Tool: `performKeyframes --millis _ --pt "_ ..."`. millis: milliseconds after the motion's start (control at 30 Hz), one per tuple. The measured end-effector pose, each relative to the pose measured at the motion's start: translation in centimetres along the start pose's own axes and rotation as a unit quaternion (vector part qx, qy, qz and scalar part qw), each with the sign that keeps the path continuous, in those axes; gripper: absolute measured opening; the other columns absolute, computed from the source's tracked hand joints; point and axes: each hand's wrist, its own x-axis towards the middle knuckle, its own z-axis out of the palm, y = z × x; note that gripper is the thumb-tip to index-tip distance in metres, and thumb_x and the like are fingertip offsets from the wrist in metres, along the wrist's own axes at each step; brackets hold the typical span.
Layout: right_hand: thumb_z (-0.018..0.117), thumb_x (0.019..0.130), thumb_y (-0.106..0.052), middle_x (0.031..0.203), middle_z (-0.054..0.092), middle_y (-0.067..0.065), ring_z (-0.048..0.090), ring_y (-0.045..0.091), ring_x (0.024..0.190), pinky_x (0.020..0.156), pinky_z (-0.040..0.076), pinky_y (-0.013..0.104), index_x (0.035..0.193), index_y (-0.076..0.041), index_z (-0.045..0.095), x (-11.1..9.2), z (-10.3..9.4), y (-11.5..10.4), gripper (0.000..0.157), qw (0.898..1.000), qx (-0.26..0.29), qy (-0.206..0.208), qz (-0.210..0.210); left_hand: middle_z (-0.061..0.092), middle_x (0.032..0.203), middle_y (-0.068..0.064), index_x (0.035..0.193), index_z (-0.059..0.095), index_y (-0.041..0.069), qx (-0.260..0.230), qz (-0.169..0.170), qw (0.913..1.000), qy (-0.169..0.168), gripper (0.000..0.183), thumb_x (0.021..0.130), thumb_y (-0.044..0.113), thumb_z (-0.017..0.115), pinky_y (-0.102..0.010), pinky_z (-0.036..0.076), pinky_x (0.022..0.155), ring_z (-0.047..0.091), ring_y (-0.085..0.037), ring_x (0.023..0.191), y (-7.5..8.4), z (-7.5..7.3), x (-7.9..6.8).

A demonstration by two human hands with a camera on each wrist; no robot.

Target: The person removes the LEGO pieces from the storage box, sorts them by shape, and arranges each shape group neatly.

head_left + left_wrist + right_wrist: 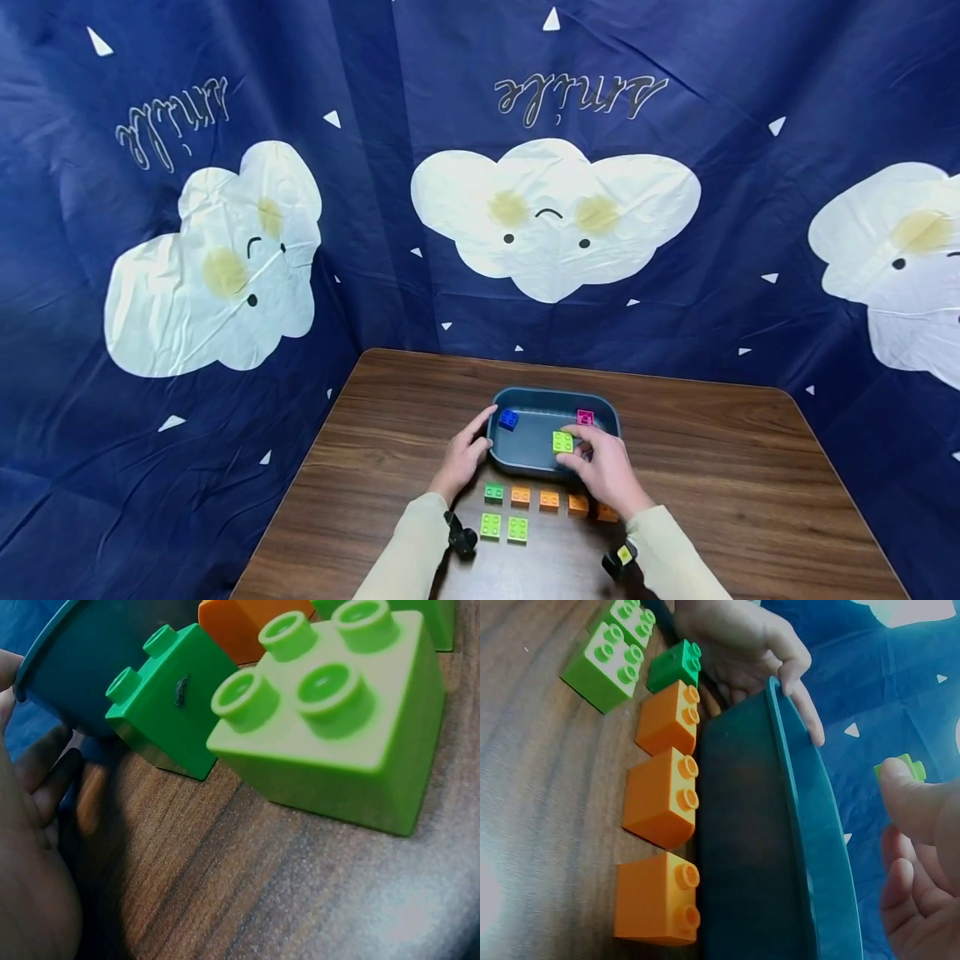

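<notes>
My right hand (606, 468) pinches a lime-green toy brick (562, 442) between thumb and fingertips, over the right part of the blue-grey tray (525, 467). The same brick (910, 766) peeks out past the thumb in the right wrist view, above the tray's rim. With its fingers fairly straight, my left hand (463, 460) touches the tray's left end, thumb and forefinger at the rim. Inside the tray lie a blue brick (508, 419) at the left and a magenta brick (585, 417) at the back right.
In front of the tray runs a row with a green brick (493, 493) and several orange bricks (549, 500), the rightmost partly behind my right hand. Two lime-green bricks (491, 526) stand nearer me. A dark blue curtain (375, 275) hangs behind the wooden table (720, 467).
</notes>
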Motion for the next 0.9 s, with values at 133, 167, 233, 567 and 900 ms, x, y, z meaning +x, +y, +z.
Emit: performKeyframes --millis 133,167,233,567,900 --pt "0.086 0.086 -0.013 0.090 0.062 -0.007 0.054 0.005 0.072 0.066 0.050 0.023 0.123 -0.010 0.076 -1.2 -0.2 -0.3 0.038 1.000 0.001 0.002 -0.007 0.046 0.065 0.002 0.153 0.053 0.044 -0.001 0.001 1.0000 0.000 0.064 0.097 0.013 0.057 -0.029 0.044 0.069 0.048 -0.013 0.059 -0.1 0.0 0.0" --pt "0.085 0.087 -0.012 0.092 0.062 -0.007 0.054 0.004 0.072 0.066 0.050 0.023 0.124 -0.009 0.075 -1.5 -0.2 -0.3 0.038 1.000 0.001 0.001 -0.010 0.046 0.064 0.002 0.153 0.053 0.044 -0.002 0.002 1.0000 -0.001 0.064 0.097 0.013 0.057 -0.029 0.043 0.068 0.048 -0.013 0.058 -0.1 -0.1 0.0" --pt "0.084 0.088 -0.010 0.095 0.063 -0.007 0.054 0.002 0.073 0.065 0.050 0.023 0.125 -0.008 0.075 -2.1 -0.3 -0.4 0.038 1.000 0.002 0.002 -0.021 0.046 0.064 0.002 0.153 0.053 0.043 -0.003 0.004 1.0000 -0.002 0.064 0.097 0.012 0.056 -0.028 0.043 0.065 0.047 -0.013 0.058 -0.1 -0.1 0.0" --pt "0.087 0.083 -0.006 0.094 0.062 -0.012 0.055 0.000 0.074 0.063 0.051 0.022 0.122 -0.010 0.076 -5.3 -0.1 -0.8 0.040 1.000 0.012 0.008 -0.027 0.045 0.063 0.005 0.155 0.051 0.040 -0.001 0.004 1.0000 -0.002 0.064 0.097 0.013 0.056 -0.028 0.044 0.068 0.048 -0.014 0.059 0.5 -0.1 0.0" --pt "0.091 0.074 -0.002 0.086 0.063 -0.012 0.057 -0.003 0.070 0.057 0.051 0.021 0.110 -0.007 0.077 -8.7 1.8 0.2 0.039 0.998 0.038 0.029 -0.051 0.046 0.065 0.000 0.154 0.053 0.041 -0.015 -0.004 0.9999 -0.005 0.063 0.097 0.013 0.058 -0.029 0.044 0.067 0.048 -0.018 0.060 0.4 -0.1 0.0"
